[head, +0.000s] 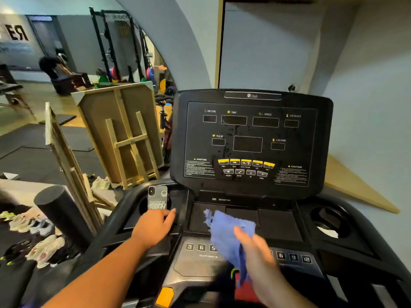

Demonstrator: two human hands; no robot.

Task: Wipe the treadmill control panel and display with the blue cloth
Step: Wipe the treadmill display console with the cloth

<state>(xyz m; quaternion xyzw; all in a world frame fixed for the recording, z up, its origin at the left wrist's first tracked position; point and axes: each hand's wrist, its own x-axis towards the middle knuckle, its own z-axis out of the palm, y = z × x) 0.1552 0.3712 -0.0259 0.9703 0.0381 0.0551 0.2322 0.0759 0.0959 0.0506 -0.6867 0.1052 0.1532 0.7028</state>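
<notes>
While the right hand (258, 252) lifts the blue cloth (226, 232) over the lower console, fingers are curled round a bunched edge of it, so the rest hangs loose & spread, prob. to give a broad wiping face. Cloth sits in front of the flat tray pads (275, 221), above the quick-key row (293, 257); whether it touches the surface I can't tell, there's motion blur. Left hand (153, 225) rests on the console's left side just below the phone (157, 197), fingers fairly straight, holding nothing. Looks like a brace while the other arm works. Phone stands upright in the left cup holder (142, 206), out of the wipe path.

Display panel (251, 141) stands tilted back above, w/ dark droplets & streaks (233, 130) running down its middle. Likely spray waiting to be wiped, so I'd judge the display not yet done. Right cup holder (327, 218) has something pale in it, unclear what.

Off to the left: wooden easels (124, 134), a black foam roller (60, 210), shoes on the floor (33, 225), a squat rack w/ plates (120, 45) further back.
</notes>
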